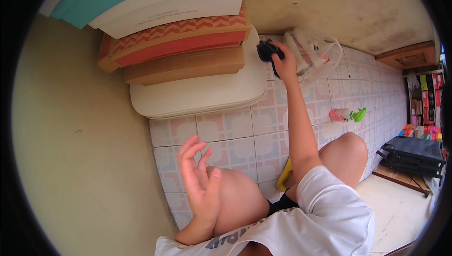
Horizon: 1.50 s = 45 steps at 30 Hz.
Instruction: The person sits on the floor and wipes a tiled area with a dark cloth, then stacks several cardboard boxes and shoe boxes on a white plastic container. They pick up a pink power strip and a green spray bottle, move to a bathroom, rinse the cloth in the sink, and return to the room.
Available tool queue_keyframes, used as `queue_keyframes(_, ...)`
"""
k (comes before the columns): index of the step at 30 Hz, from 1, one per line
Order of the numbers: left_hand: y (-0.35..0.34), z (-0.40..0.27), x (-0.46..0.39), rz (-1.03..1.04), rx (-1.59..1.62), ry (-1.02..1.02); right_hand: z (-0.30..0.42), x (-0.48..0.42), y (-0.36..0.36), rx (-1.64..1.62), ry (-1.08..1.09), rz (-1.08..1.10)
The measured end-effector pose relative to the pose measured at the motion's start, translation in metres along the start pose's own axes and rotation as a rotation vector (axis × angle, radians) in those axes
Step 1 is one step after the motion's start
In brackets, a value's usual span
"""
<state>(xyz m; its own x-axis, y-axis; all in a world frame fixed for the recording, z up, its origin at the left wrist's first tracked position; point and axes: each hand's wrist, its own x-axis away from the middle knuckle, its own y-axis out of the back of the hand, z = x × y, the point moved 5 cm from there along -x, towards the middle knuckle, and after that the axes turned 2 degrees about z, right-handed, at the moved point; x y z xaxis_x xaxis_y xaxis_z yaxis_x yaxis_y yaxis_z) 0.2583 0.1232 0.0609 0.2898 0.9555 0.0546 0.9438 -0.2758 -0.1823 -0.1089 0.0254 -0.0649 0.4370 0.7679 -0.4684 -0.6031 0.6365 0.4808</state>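
Observation:
My right hand (pixel 287 61) is stretched forward and grips a bunched black item (pixel 265 51), which looks soft like cloth but is too blurred to name. It is held over the tiled floor, beside the rounded corner of a cream plastic lid (pixel 197 97). Just right of that hand a clear plastic bag (pixel 326 58) with pale contents rests by the wall. My left hand (pixel 199 174) is raised above my left knee, palm turned up and fingers apart, with nothing in it.
On the lid are stacked a brown cardboard box (pixel 190 67), a red-patterned carton (pixel 183 45) and a white box (pixel 169 19). A spray bottle with green head (pixel 344 115) is on the tiles (pixel 226 153). Walls flank both sides. A black folded item (pixel 413 153) and shelves (pixel 425 97) stand right.

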Motion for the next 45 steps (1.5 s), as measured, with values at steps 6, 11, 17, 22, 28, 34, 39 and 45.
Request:
queue_keyframes(6,0.0,0.0,0.0,0.016,-0.023,0.016,-0.022,-0.005,-0.035,0.307,0.145,0.223)
queue_keyframes(11,0.004,0.006,-0.004,0.042,0.013,0.019,-0.007,0.093,-0.021,0.137,-0.117,0.186)
queue_keyframes(17,0.002,0.007,-0.004,0.089,-0.007,0.027,-0.006,0.13,0.025,0.214,-0.548,0.59)
queue_keyframes(22,0.006,0.006,-0.002,0.081,0.005,0.039,0.017,0.087,0.05,0.292,-0.421,-0.083)
queue_keyframes(28,0.007,0.004,-0.004,0.089,0.007,0.032,0.047,0.137,-0.056,0.737,-0.28,0.136)
queue_keyframes(34,0.012,0.001,-0.002,0.073,0.022,0.016,0.134,0.173,-0.194,0.664,-0.098,0.498)
queue_keyframes(39,0.004,-0.002,-0.003,0.047,-0.026,0.007,0.186,0.174,-0.254,-0.051,0.023,0.704)
queue_keyframes(45,0.021,-0.001,0.003,-0.026,0.002,0.012,0.149,0.154,-0.137,-0.336,-0.298,0.235)
